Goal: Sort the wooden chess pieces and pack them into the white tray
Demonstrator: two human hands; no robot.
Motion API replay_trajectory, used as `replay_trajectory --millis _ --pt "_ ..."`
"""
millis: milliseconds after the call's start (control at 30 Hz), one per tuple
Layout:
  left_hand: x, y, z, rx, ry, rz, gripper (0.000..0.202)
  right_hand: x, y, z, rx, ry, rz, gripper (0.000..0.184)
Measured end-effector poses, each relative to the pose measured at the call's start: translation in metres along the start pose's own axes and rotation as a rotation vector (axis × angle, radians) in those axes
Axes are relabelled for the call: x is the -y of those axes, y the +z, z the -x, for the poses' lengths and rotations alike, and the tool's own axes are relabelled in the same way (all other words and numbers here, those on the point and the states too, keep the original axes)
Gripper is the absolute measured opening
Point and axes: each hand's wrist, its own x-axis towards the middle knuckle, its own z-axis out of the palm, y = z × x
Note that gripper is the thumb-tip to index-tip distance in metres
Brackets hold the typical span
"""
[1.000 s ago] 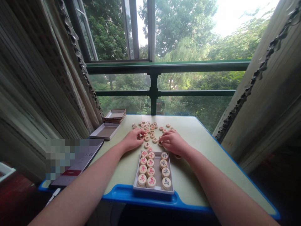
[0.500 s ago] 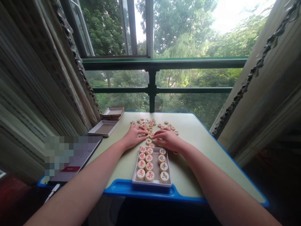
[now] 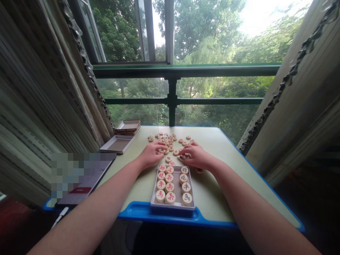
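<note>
Loose round wooden Chinese chess pieces [image 3: 171,148] lie scattered on the table beyond a shallow white box [image 3: 177,203]. In the box, pieces with red characters [image 3: 170,187] fill two columns at the left, and black-character pieces [image 3: 186,187] form one column at the right. My left hand [image 3: 152,154] rests by the scattered pieces, fingers stretched out and apart over a couple of them. My right hand [image 3: 196,156] is also open, its fingertips on or just above pieces at the right; its palm hides some. Between the hands lies a black-character piece [image 3: 168,159].
A flat dark device [image 3: 91,182] with a white cable [image 3: 62,212] lies at the table's left edge. Behind it are an open empty box [image 3: 117,144] and stacked box parts [image 3: 128,125]. The light tabletop [image 3: 225,170] has a blue rim; curtains and a window stand beyond.
My right hand has moved slightly right, apart from my left hand, and a piece between them has shifted right. My left hand has drawn back slightly left.
</note>
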Motion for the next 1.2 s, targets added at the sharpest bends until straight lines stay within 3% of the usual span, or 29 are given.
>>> replay_trajectory --millis 167,433,633,833,1200 --pt "-0.003 -0.002 0.000 0.095 0.065 -0.046 0.029 -0.001 0.006 -0.002 -0.072 -0.042 -0.006 0.028" --pt "0.007 0.004 -0.007 0.068 0.181 -0.119 0.018 -0.008 0.009 -0.006 -0.107 -0.124 0.005 0.015" --pt "0.006 0.010 -0.011 0.048 0.193 -0.217 0.031 -0.012 0.009 -0.005 -0.196 -0.085 0.036 0.016" --pt "0.007 0.014 -0.014 0.105 0.158 -0.245 0.039 -0.010 0.010 -0.004 -0.159 -0.084 0.054 0.018" --pt "0.013 0.012 -0.016 -0.004 0.249 -0.237 0.039 -0.010 0.014 -0.005 -0.125 -0.101 0.043 0.017"
